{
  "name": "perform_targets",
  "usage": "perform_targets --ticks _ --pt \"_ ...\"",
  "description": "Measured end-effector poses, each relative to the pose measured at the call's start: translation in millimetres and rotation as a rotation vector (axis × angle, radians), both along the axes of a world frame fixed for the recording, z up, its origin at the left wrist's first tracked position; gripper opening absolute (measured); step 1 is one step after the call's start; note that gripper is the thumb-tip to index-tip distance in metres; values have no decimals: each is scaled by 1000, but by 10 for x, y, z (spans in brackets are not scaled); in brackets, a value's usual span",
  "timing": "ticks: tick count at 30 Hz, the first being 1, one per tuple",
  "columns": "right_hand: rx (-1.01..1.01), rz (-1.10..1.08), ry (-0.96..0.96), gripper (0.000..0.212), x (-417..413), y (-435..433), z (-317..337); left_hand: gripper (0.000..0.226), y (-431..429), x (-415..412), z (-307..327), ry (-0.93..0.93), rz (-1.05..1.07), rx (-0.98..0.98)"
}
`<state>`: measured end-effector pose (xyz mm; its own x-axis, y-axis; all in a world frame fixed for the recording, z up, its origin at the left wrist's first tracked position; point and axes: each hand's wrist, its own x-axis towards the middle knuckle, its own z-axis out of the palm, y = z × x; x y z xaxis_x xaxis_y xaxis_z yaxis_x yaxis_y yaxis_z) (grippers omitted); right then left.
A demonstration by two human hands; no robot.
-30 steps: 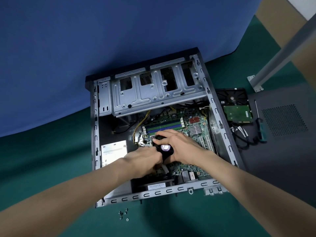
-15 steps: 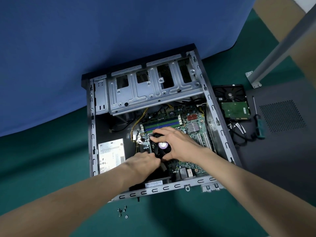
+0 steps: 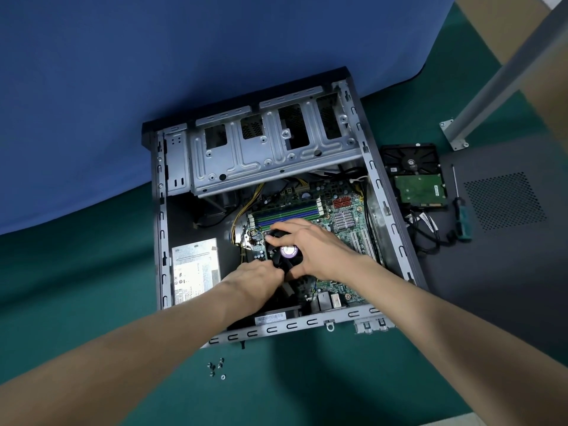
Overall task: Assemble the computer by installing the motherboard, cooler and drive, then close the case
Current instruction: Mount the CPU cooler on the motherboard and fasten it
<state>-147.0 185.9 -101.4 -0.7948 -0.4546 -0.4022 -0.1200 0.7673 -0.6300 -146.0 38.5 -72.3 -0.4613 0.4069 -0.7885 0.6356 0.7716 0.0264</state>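
Observation:
The open computer case (image 3: 388, 210) lies flat on the green mat. The green motherboard (image 3: 344, 207) sits inside it. A black cooler fan (image 3: 284, 255) with a round purple label rests on the board. My right hand (image 3: 316, 250) curls over the fan, fingers on its far edge and thumb on its near edge. My left hand (image 3: 256, 278) grips the fan's near left corner, its fingertips hidden. A hard drive (image 3: 415, 176) lies board side up outside the case, to the right.
A green-handled screwdriver (image 3: 462, 215) and black cables (image 3: 427, 233) lie beside the drive, on the dark side panel (image 3: 504, 259). Several small screws (image 3: 216, 367) sit on the mat before the case. The power supply (image 3: 195, 269) fills the case's left side. A metal leg (image 3: 498, 87) rises at right.
The view has shifted slightly. My left hand has moved a little along the fan's near left corner. My right hand stays on the fan.

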Motion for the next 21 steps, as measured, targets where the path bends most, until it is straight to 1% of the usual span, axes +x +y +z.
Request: perform_targets --ticks 3,6,13,17,21 --pt "-1 0 10 80 -1 5 0 30 16 -3 -59 -4 -70 -39" --pt "-9 -5 8 80 7 6 2 29 -18 1 -89 7 -108 -19" --pt "-10 -4 9 80 4 11 0 25 -95 16 -71 6 -38 94" --pt "-22 -16 7 81 11 8 -18 24 -54 19 -79 15 -26 74" --pt "-21 -19 3 79 14 0 -30 25 13 23 -144 18 -94 -4"
